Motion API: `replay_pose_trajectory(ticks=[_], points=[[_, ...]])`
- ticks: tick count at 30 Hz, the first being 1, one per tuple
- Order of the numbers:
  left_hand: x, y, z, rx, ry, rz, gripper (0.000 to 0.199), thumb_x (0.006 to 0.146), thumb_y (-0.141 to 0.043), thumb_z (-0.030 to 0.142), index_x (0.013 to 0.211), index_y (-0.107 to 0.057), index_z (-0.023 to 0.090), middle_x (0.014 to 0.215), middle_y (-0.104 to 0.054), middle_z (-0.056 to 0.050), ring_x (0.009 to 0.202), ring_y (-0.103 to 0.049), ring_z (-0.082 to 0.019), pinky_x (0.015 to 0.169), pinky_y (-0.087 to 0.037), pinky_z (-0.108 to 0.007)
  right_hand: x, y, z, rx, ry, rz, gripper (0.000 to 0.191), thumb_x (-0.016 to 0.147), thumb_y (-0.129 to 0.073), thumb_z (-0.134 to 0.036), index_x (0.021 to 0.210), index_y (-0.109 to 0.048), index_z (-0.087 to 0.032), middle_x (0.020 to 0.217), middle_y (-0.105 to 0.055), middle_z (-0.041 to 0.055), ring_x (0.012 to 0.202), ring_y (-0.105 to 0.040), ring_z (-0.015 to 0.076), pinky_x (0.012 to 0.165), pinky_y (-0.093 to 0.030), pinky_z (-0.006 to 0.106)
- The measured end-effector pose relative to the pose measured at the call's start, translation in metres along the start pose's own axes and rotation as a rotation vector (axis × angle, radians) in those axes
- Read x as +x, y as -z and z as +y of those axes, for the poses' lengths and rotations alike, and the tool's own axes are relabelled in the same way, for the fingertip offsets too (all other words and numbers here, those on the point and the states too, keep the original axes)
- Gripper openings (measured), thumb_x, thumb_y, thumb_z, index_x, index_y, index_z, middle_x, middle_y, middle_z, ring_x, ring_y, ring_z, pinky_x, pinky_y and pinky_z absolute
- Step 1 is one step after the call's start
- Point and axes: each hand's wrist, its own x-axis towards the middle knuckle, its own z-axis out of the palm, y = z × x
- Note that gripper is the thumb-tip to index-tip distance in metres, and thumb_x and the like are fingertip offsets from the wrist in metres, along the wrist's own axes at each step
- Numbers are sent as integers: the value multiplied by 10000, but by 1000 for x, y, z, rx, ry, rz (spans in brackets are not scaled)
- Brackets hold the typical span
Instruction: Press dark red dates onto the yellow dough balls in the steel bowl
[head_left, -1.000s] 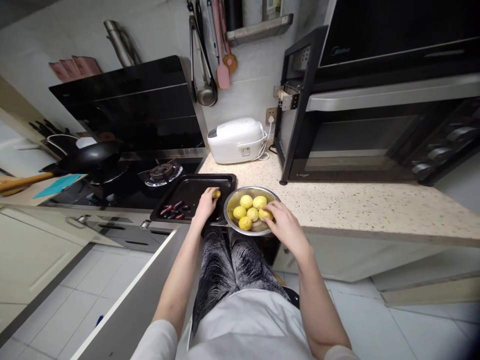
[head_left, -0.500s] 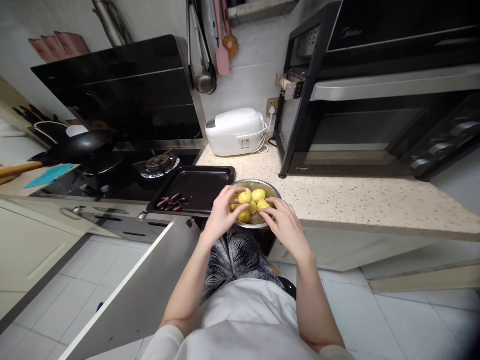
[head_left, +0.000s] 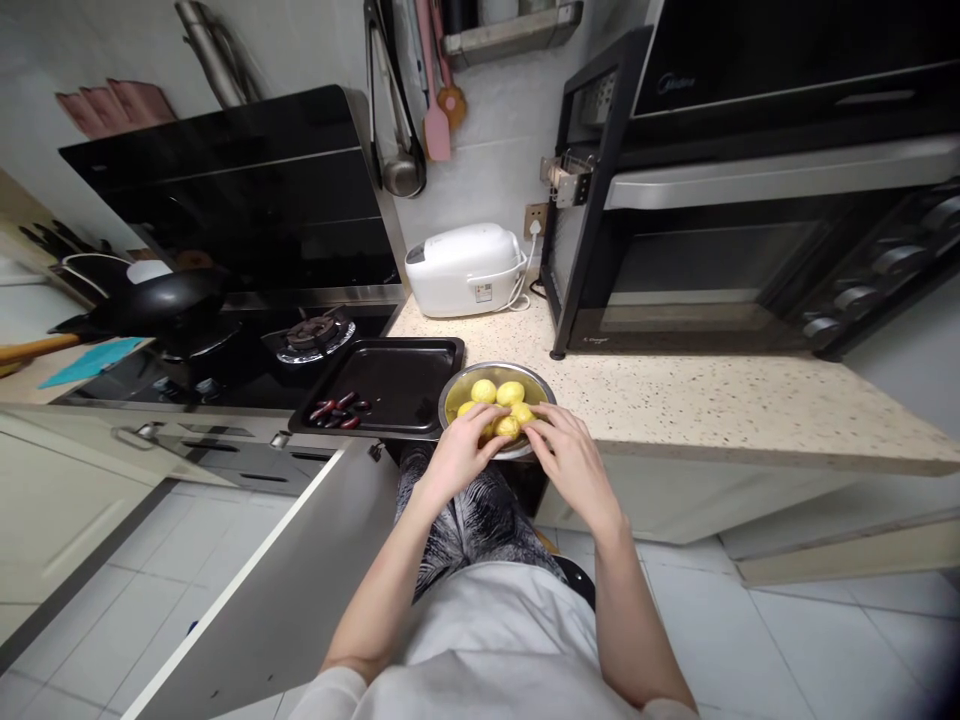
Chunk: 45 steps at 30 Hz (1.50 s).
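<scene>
A steel bowl [head_left: 541, 381] at the counter's front edge holds several yellow round pieces [head_left: 511, 393]. Over the bowl's left front side is my left hand [head_left: 466, 445], its thumb and fingers curved round a yellow piece [head_left: 507, 427] near the front. From the right, my right hand [head_left: 564, 440] reaches in with its fingertips on another yellow piece [head_left: 522, 412]. Both hands' fingertips almost meet above the bowl. To the left of the bowl lies a black baking tray [head_left: 397, 375] with several dark red, glossy pieces [head_left: 341, 408] in its front left corner.
Behind the bowl stands a white rice cooker [head_left: 469, 270]. A black oven [head_left: 705, 270] rises on the right of the speckled counter [head_left: 675, 405]. On the left are a gas burner [head_left: 311, 335] and a wok [head_left: 169, 300]. An open cabinet door [head_left: 277, 570] juts out below.
Both hands have moved slightly toward the front of the bowl. The left hand has left the yellow piece at the back left, and more of the bowl's rear shows.
</scene>
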Motion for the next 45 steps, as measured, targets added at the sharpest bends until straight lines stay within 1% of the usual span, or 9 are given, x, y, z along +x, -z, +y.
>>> replay_pose_trajectory(ticks=[4,8,11,20,26,32,37,41,45], points=[[-2,0,3,-20,-67,28,393,1010,-608,261,1403,-602,256,1394,-648,-121,1313,-616,-275,1142,-489,-452,-1,0,-1,21,-32,12,314,1049,-429,-272,1093,-739,-246,1277,-696,106,1254,-607,287,1069,-492,508],[-4,-2,4,15,-83,12,203,1039,-563,279,1156,-717,217,1202,-741,-99,1140,-702,-248,1035,-549,-402,-3,-1,1,52,-54,33,315,1047,-425,-270,1068,-738,-238,1280,-693,112,1247,-612,284,1075,-496,503],[-7,-3,2,87,-76,31,196,1045,-563,314,1074,-723,205,1162,-762,-91,1085,-719,-243,983,-549,-393,-4,-4,3,80,-70,40,321,1050,-419,-279,1057,-737,-234,1284,-691,112,1246,-614,282,1088,-494,497],[-15,-1,1,278,-73,-12,290,1090,-461,346,1173,-707,217,1250,-753,-80,1196,-673,-235,1027,-478,-430,-3,-10,7,122,-85,106,355,1063,-382,-277,1148,-721,-216,1255,-699,129,1235,-618,273,1115,-479,495],[-22,-7,-4,212,-110,123,322,1081,-475,336,1332,-645,230,1412,-647,-118,1398,-543,-262,1161,-437,-486,-8,-13,12,111,-28,137,321,1059,-423,-312,1208,-694,-225,1277,-689,133,1237,-615,284,1105,-479,520],[-36,-4,-14,206,-124,258,367,1066,-503,326,1415,-584,247,1496,-566,-134,1466,-478,-271,1206,-425,-512,-14,-13,12,66,87,294,260,1041,-517,-320,1215,-691,-235,1195,-711,121,1153,-639,288,1035,-509,518],[-42,24,-32,314,35,368,392,1051,-522,317,1437,-554,257,1508,-541,-139,1454,-476,-281,1191,-422,-508,-22,-9,-5,75,172,416,202,1010,-567,-198,1141,-717,-231,1078,-737,100,1044,-674,261,971,-538,466],[-46,73,-69,504,310,403,484,993,-618,334,1460,-531,238,1486,-537,-168,1402,-500,-331,1142,-445,-523,-30,-8,-17,95,208,437,205,987,-588,-156,1108,-726,-246,1017,-754,78,965,-698,249,928,-555,450],[-50,123,-105,718,645,321,688,870,-774,489,1453,-539,209,1446,-557,-220,1370,-488,-409,1079,-470,-542,-33,-14,-22,130,209,432,199,980,-588,-141,1074,-727,-250,981,-760,66,926,-705,242,903,-562,440]])
